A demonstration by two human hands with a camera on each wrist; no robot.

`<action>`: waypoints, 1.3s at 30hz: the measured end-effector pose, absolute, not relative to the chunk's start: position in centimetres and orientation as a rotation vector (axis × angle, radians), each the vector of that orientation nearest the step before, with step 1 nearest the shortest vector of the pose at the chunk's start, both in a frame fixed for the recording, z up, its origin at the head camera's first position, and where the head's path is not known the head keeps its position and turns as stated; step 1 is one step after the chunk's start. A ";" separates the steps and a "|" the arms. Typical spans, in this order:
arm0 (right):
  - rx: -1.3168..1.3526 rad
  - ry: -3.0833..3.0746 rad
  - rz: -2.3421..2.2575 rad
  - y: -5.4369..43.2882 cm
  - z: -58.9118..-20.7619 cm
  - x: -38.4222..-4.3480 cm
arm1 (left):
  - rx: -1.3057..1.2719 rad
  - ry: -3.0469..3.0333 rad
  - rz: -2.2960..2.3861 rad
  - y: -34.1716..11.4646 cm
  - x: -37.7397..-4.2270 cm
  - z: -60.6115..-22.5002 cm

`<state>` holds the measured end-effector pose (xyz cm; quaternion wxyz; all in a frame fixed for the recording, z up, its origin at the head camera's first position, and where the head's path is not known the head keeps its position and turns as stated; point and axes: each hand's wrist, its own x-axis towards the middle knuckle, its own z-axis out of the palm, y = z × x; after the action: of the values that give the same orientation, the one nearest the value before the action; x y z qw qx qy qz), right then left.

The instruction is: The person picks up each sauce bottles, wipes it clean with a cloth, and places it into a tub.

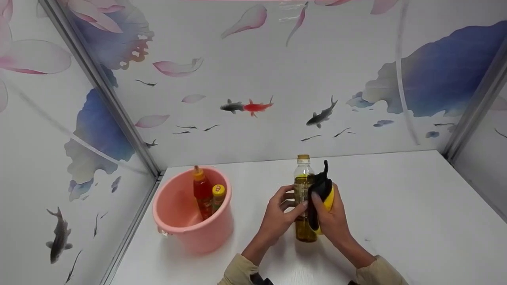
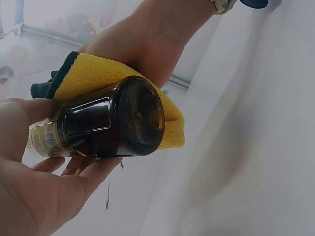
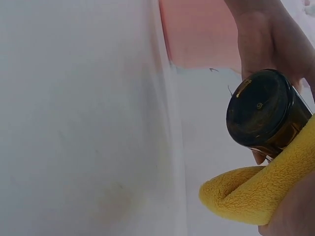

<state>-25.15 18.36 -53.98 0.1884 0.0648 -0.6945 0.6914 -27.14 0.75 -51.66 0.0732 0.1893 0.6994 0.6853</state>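
A clear bottle of yellow-brown oil [image 1: 303, 233] with a gold cap is held upright above the white table. My left hand [image 1: 277, 215] grips it from the left, thumb on the near side and fingers on the far side. My right hand [image 1: 334, 217] holds a folded cloth [image 1: 321, 186], dark on one face and yellow on the other, against the bottle's right side. In the left wrist view the bottle's base [image 2: 142, 115] shows, with the yellow cloth [image 2: 98, 71] behind it. The right wrist view shows fluffy yellow cloth [image 3: 266, 187] beside the base.
A pink bucket [image 1: 206, 241] stands on the table [image 1: 416, 221] to the left. Inside it are a red sauce bottle [image 1: 202, 192] with an orange top and a small yellow-capped jar [image 1: 218, 194]. Printed panels [image 1: 277, 134] wall the table at the back and sides.
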 end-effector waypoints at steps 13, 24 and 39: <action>0.172 -1.975 1.927 18.1 -54.1 -25.0 | 0.529 2.136 2.111 1.0 -27.1 -51.5; 0.227 -1.958 1.957 17.5 -54.4 -24.9 | 0.530 2.131 2.234 0.7 -27.5 -51.3; 0.256 -1.970 1.949 17.7 -54.5 -25.0 | 0.505 2.101 2.187 0.9 -27.5 -51.5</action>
<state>-24.97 17.70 -54.48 0.1784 0.0904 -0.6965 0.6891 -27.50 0.88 -51.48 0.0335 0.1643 0.6830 0.7110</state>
